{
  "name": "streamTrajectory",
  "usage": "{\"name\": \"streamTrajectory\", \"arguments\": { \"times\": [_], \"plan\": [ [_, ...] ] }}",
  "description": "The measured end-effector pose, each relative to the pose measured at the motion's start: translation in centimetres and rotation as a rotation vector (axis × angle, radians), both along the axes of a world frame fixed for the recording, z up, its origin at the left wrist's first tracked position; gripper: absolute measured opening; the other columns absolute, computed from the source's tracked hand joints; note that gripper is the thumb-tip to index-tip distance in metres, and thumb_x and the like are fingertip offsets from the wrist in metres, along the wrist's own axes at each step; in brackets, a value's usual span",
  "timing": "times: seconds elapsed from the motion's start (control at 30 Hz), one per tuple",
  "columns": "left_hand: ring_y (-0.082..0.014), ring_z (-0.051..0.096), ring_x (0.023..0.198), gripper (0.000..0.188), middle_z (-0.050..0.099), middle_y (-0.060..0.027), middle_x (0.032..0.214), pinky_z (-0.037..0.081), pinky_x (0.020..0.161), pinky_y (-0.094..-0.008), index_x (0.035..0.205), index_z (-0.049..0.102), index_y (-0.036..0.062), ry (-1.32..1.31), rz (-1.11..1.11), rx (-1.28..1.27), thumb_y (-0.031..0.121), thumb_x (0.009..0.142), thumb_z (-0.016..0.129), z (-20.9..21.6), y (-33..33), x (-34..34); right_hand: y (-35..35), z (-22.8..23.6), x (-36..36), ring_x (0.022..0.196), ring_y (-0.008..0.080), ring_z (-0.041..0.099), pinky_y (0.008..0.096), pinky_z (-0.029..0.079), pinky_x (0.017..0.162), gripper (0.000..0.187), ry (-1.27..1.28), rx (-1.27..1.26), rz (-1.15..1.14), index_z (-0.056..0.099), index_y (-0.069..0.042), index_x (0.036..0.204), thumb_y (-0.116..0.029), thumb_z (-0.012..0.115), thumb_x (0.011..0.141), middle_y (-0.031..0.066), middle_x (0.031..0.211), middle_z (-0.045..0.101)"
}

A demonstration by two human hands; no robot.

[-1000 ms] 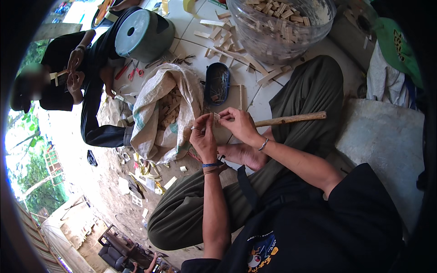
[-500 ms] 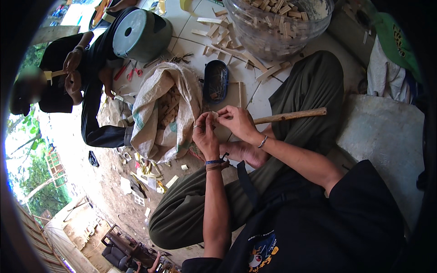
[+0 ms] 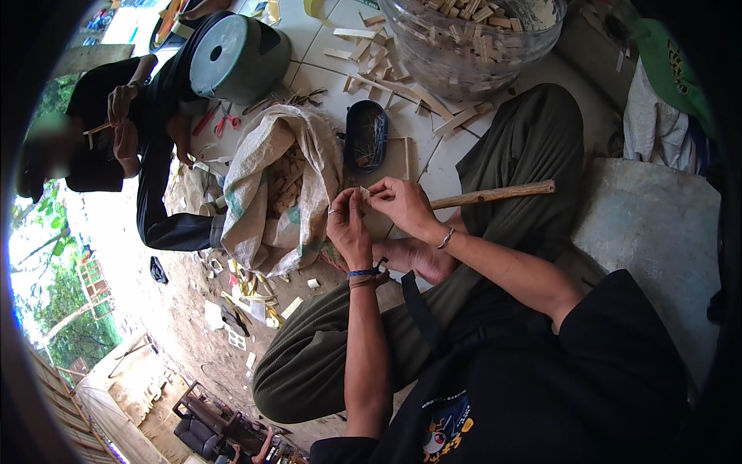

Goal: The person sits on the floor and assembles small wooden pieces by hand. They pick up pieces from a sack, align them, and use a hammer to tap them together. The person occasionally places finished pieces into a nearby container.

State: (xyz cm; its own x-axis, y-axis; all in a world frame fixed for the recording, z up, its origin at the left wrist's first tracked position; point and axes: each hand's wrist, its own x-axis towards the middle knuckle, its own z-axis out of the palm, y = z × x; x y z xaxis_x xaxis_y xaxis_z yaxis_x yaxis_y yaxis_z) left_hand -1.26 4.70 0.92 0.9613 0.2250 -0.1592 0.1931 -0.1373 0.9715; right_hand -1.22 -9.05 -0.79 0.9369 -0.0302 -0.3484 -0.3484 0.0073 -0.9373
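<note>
Between the fingertips of both hands is a small pale piece [image 3: 365,193], perhaps wood, mostly hidden by the fingers. My left hand [image 3: 349,224] pinches it from the left, my right hand [image 3: 406,207] from the right. Just beyond them on the tiles stands a dark blue oval tray [image 3: 374,114] with thin, nail-like bits in it. Left of my hands an open woven sack [image 3: 251,166] holds many small wood pieces [image 3: 287,182]. A round wooden handle [image 3: 495,196] sticks out to the right from behind my right hand, over my leg; its other end is hidden.
A clear plastic tub [image 3: 464,69] of wood blocks stands at the far right, with loose wood strips [image 3: 371,58] beside it. Red scissors [image 3: 224,122] lie near an upturned green pot [image 3: 239,58]. At the left a co-worker's hands [image 3: 122,116] hold a thin strip. Scraps [image 3: 247,301] litter the ground.
My fingers have shifted slightly around the small pale piece, which shows a little more now. The co-worker's hands and the strip they hold have moved a little.
</note>
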Motion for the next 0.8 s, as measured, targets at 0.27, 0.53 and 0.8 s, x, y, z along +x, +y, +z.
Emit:
{"name": "streamTrajectory", "arguments": {
  "times": [0.27, 0.53, 0.8],
  "plan": [
    [-0.0074, 0.062, 0.085, 0.016, 0.071, -0.0001, 0.097, 0.052, 0.077, -0.0244, 0.113, 0.072, 0.0002, -0.047, -0.033, 0.134, 0.015, 0.107, 0.07, -0.11, -0.28, 0.11, 0.09, 0.37, -0.12, 0.092, 0.0197, 0.08, 0.0319, 0.06, 0.08, 0.027, -0.017, 0.044, -0.012, 0.075, 0.0, 0.106, -0.022, 0.083, 0.091, 0.0127, 0.098, 0.082],
    [-0.0073, 0.062, 0.09, 0.016, 0.072, -0.0007, 0.098, 0.052, 0.081, -0.0246, 0.112, 0.073, 0.0002, -0.017, -0.008, 0.15, 0.016, 0.107, 0.07, 0.11, -0.08, 0.15, -0.04, 0.91, -0.2, 0.1, 0.0208, 0.08, 0.0313, 0.061, 0.083, 0.031, 0.023, -0.006, 0.014, 0.076, -0.003, 0.11, -0.026, 0.084, 0.092, 0.0114, 0.102, 0.082],
    [-0.0073, 0.062, 0.093, 0.019, 0.072, -0.0014, 0.101, 0.051, 0.084, -0.0236, 0.114, 0.072, -0.0003, -0.042, 0.021, 0.134, 0.017, 0.107, 0.071, 0.17, -0.15, -0.25, 0.09, 0.73, -0.24, 0.102, 0.0207, 0.08, 0.0312, 0.061, 0.085, 0.035, 0.006, 0.001, 0.013, 0.075, -0.001, 0.114, -0.026, 0.084, 0.092, 0.0121, 0.103, 0.082]
  ]
}}
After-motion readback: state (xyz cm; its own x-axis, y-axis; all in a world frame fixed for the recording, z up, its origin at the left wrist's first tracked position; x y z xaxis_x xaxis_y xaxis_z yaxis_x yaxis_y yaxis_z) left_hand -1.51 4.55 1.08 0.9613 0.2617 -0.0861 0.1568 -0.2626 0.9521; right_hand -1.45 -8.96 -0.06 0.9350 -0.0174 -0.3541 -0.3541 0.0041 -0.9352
